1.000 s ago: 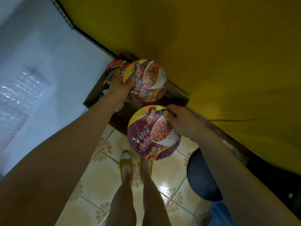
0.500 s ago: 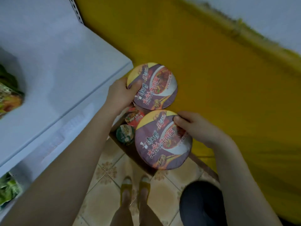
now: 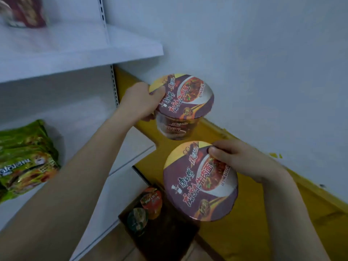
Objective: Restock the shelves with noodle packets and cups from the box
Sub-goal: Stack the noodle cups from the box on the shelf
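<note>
Left cup [image 3: 181, 98] and right cup [image 3: 200, 183] rose shelfward (fingers [image 3: 224, 153] pinch each rim).

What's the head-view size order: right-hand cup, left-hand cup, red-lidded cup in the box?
1. right-hand cup
2. left-hand cup: same design, so nearness to the camera may explain the gap
3. red-lidded cup: lower down, true size unsure

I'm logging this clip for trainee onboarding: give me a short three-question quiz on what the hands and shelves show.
1. True or false: the left hand grips the upper round purple-lidded noodle cup, the right hand the lower round purple-lidded noodle cup.
2. The green plastic noodle packets lie: A) on the floor B) on the white metal shelf C) on a stool.
3. Fill in: the brown cardboard box shows ___ round cup lids.
Key: 1 true; 2 B; 3 two.
</note>
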